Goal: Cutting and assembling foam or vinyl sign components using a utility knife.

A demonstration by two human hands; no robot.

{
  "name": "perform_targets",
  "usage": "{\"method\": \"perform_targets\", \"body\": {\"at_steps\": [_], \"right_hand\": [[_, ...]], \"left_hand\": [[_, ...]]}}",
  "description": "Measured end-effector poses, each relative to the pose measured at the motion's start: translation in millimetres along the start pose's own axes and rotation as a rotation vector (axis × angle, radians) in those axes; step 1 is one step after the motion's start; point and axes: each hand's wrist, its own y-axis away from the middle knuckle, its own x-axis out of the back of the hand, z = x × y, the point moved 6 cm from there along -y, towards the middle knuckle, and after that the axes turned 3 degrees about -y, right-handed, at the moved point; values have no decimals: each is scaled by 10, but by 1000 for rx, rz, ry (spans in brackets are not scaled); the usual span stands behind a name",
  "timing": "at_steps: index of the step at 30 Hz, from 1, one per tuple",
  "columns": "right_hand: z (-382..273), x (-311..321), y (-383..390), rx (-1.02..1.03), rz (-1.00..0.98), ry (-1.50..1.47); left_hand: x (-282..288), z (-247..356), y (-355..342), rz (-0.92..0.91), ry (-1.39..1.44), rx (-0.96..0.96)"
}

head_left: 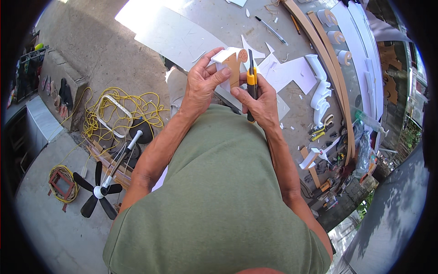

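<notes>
My left hand grips a small bent white piece with a brown face bearing pen marks, its thumb across the front. My right hand is closed around a yellow and black utility knife, held upright just right of that piece, with the thumb by the piece's lower part. Both hands are raised over my lap in front of the worktable, where white sheet offcuts and thin scraps lie beyond them.
Long brown strips, curvy white pieces, pens, scissors, pliers and a glue gun lie to the right. To the left are tangled yellow cords, a black-bladed fan and a concrete ledge with footwear.
</notes>
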Motion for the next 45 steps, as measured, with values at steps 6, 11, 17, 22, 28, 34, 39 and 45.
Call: {"method": "perform_targets", "body": {"at_steps": [6, 11, 17, 22, 28, 34, 39, 45], "right_hand": [[1085, 327, -234, -288, 158, 353], [765, 472, -155, 338, 391, 1022], [-158, 270, -98, 339, -2, 66], [-417, 320, -9, 489, -100, 133], [-498, 389, 227, 635, 12, 341], [-426, 444, 380, 577, 64, 322], [-368, 406, 452, 614, 87, 345], [-382, 392, 456, 610, 113, 356]], "left_hand": [[359, -258, -58, 10, 256, 129], [315, -122, -43, -76, 255, 133], [-146, 166, 163, -202, 76, 186], [-316, 178, 268, -329, 30, 236], [-482, 246, 404, -390, -93, 213], [-474, 270, 546, -391, -383, 321], [-443, 249, 589, -361, -425, 242], [-502, 253, 604, -392, -332, 231]]}}
